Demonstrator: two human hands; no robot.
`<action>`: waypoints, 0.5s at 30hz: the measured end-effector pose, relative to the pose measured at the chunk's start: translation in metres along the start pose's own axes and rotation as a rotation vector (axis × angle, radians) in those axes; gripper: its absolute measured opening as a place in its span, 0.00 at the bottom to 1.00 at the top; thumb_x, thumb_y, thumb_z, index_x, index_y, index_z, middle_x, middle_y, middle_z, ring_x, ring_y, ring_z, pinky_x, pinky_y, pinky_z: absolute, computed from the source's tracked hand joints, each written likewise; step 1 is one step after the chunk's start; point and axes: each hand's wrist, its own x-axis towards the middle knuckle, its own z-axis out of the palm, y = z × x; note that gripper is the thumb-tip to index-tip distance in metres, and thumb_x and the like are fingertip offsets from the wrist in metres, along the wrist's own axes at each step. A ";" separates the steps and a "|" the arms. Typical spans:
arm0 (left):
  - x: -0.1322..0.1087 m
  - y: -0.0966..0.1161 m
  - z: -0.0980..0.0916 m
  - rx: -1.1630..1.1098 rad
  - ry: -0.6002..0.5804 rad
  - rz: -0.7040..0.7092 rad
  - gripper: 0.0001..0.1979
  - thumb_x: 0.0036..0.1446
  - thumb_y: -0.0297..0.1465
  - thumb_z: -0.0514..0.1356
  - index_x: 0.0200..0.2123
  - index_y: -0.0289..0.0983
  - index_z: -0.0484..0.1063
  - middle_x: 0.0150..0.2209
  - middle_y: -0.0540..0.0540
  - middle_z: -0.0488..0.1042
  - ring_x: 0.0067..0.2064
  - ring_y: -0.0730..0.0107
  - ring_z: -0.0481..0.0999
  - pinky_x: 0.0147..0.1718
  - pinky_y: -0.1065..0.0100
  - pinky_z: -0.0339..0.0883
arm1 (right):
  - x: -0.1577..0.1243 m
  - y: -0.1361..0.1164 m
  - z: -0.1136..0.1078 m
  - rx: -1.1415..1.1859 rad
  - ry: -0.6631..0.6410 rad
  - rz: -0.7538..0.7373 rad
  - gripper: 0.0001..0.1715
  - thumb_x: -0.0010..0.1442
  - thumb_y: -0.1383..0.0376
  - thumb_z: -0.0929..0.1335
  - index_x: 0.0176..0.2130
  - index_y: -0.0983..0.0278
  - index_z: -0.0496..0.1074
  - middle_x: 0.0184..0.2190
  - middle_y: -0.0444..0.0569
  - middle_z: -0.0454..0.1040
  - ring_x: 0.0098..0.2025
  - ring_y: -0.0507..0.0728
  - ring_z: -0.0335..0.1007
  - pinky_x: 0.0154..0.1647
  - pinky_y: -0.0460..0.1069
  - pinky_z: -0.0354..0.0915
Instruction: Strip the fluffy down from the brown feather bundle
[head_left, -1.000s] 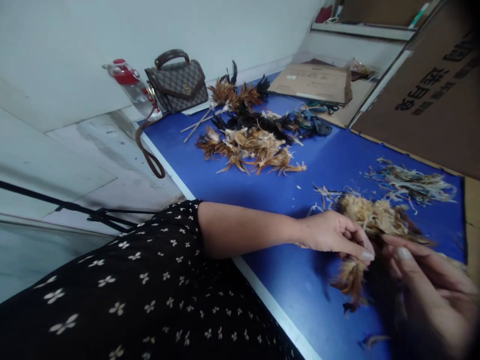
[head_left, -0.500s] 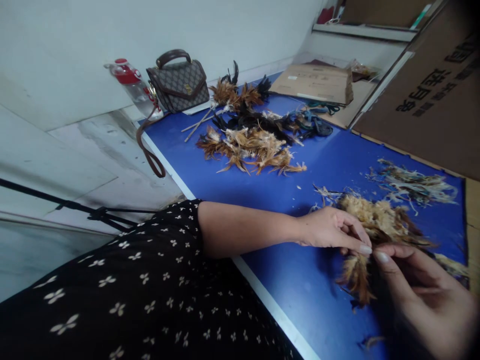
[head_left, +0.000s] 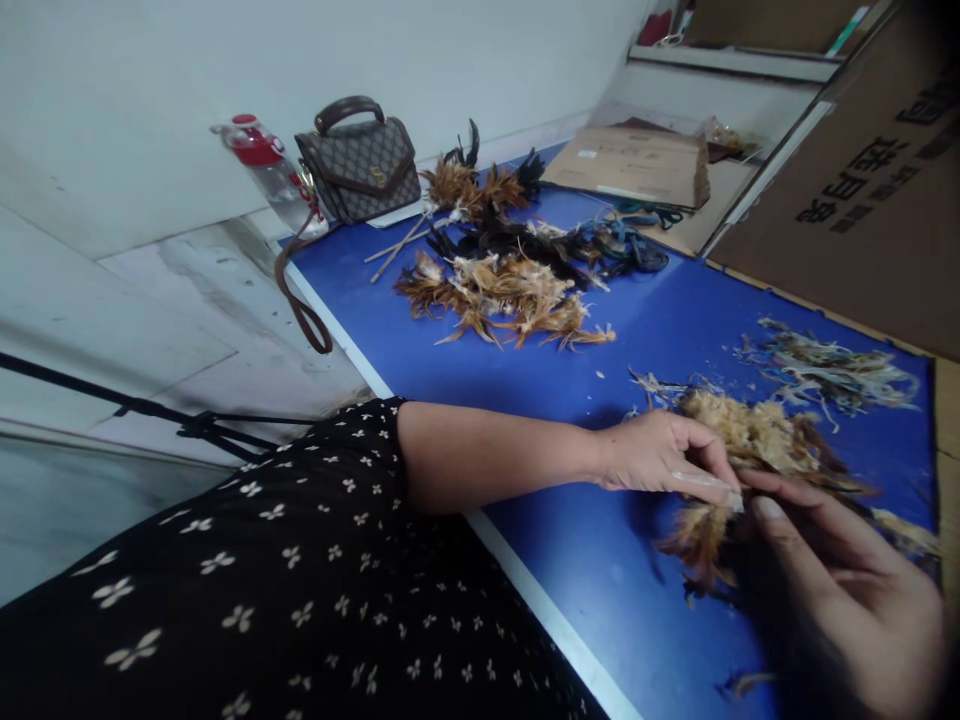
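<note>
My left hand (head_left: pixel 675 455) is closed in a pinch round the pale end of a small bunch of brown feathers (head_left: pixel 699 550), whose fluffy tips hang below the fingers. A thin whitish strip lies across my left thumb. Close beside it, my right hand (head_left: pixel 855 580) brings thumb and forefinger together at the bunch's pale end; what sits between those fingertips is too small to make out. Just behind both hands lies a pile of cream and brown feathers (head_left: pixel 742 425) on the blue table (head_left: pixel 652 330).
Bundled tan feathers (head_left: pixel 517 290) and black feathers (head_left: pixel 495 235) lie farther back. Stripped, stringy scraps (head_left: pixel 832 370) are at the right. A handbag (head_left: pixel 360 165) and a bottle (head_left: pixel 274 175) stand at the far left edge. Flat cardboard (head_left: pixel 630 165) and a large carton (head_left: pixel 847 190) border the back.
The feather bunch has turned slightly leftward under my left hand. A whitish strip now shows over my left thumb, and my right fingertips have shifted slightly at the bunch's end.
</note>
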 end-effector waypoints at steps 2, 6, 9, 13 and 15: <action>0.001 -0.001 -0.001 -0.001 -0.018 0.019 0.27 0.32 0.38 0.88 0.32 0.34 0.80 0.38 0.48 0.82 0.43 0.71 0.80 0.56 0.59 0.72 | 0.000 -0.001 0.004 0.058 -0.024 0.051 0.34 0.57 0.41 0.82 0.56 0.53 0.87 0.48 0.49 0.88 0.44 0.59 0.86 0.46 0.45 0.80; 0.000 -0.002 -0.001 0.045 -0.046 0.085 0.24 0.36 0.37 0.86 0.31 0.35 0.79 0.39 0.48 0.82 0.43 0.72 0.80 0.55 0.60 0.73 | 0.001 0.001 0.007 0.128 -0.022 0.103 0.34 0.52 0.45 0.85 0.53 0.56 0.87 0.43 0.49 0.87 0.37 0.57 0.84 0.42 0.46 0.81; 0.000 -0.001 -0.002 0.118 -0.062 0.137 0.22 0.41 0.38 0.85 0.31 0.35 0.79 0.37 0.49 0.81 0.41 0.72 0.79 0.52 0.61 0.73 | 0.000 0.004 0.006 0.126 0.014 0.119 0.34 0.51 0.45 0.85 0.52 0.57 0.86 0.43 0.49 0.88 0.36 0.56 0.84 0.39 0.43 0.79; 0.003 -0.003 -0.007 0.229 -0.016 0.241 0.20 0.45 0.36 0.83 0.32 0.35 0.78 0.37 0.48 0.80 0.40 0.72 0.79 0.47 0.63 0.73 | -0.002 0.003 0.007 0.092 0.059 0.099 0.33 0.52 0.45 0.85 0.52 0.55 0.86 0.43 0.48 0.88 0.36 0.56 0.84 0.35 0.42 0.77; 0.004 -0.005 -0.008 0.321 0.019 0.312 0.16 0.50 0.33 0.80 0.32 0.36 0.77 0.38 0.47 0.81 0.40 0.71 0.80 0.47 0.64 0.74 | -0.004 0.000 0.009 0.057 0.094 0.096 0.33 0.52 0.44 0.85 0.52 0.55 0.86 0.42 0.49 0.88 0.34 0.56 0.83 0.31 0.42 0.75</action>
